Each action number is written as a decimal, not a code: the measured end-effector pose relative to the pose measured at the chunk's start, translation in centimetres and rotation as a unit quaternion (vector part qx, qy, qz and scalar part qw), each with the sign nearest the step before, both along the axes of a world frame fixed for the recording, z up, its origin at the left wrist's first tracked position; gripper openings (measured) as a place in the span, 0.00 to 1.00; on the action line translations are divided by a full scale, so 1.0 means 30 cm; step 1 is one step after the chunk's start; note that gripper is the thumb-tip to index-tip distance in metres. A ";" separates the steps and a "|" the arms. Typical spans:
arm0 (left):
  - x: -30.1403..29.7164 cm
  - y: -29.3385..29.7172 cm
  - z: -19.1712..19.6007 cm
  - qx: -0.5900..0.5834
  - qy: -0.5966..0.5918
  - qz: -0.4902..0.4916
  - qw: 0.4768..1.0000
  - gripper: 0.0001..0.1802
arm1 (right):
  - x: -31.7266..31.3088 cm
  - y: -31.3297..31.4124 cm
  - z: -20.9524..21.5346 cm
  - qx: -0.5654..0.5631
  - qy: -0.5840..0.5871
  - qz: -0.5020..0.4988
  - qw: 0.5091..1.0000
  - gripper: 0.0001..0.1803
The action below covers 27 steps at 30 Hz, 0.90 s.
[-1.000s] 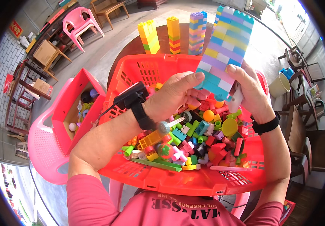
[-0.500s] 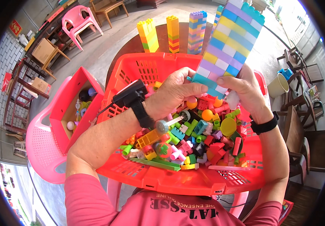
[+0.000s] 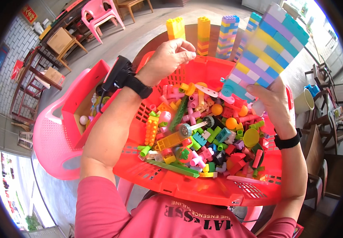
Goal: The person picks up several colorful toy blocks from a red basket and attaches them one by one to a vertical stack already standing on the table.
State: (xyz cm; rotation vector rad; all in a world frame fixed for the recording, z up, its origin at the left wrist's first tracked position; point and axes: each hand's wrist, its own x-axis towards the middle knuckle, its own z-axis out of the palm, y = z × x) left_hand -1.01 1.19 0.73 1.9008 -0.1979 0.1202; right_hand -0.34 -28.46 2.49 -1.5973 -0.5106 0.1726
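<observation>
My right hand (image 3: 272, 99) grips the lower end of a tall toy-brick tower (image 3: 264, 51) in pastel blue, yellow, purple, white and turquoise. The tower leans up and to the right, above the basket's far right side. Its bottom layer is turquoise, with a round turquoise piece (image 3: 228, 90) at the left corner. Away from the tower, my left hand (image 3: 169, 59) hovers over the basket's far left rim. Its fingers are bent and parted from the thumb, with nothing visible between them. Loose toy pieces (image 3: 203, 137) of many colours fill the red basket (image 3: 171, 184) below.
Behind the basket, a yellow brick tower (image 3: 176, 28), an orange-yellow one (image 3: 203, 35) and pastel ones (image 3: 227, 37) stand on a round brown table (image 3: 149, 47). At left, a red box (image 3: 76, 123) of toys rests on a pink chair (image 3: 52, 131). Wooden furniture stands at right.
My left hand has let go of the tower's base and moved left and up. My right hand still holds the tower, which now sits farther right in view.
</observation>
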 end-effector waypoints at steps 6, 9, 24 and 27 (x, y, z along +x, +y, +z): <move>0.003 0.034 -0.071 0.321 0.039 -0.030 0.946 0.25 | -0.019 0.008 0.013 0.017 -0.010 0.013 1.000 0.24; -0.023 -0.027 -0.061 0.182 0.010 -0.144 0.973 0.29 | -0.024 0.009 0.013 0.013 -0.004 0.015 1.000 0.24; -0.102 -0.248 -0.030 0.077 -0.113 -0.091 0.986 0.23 | -0.042 0.015 0.005 -0.048 0.003 0.007 0.999 0.22; -0.112 -0.262 -0.023 0.087 -0.137 -0.066 0.985 0.25 | -0.049 0.025 -0.003 -0.033 -0.031 -0.028 0.999 0.18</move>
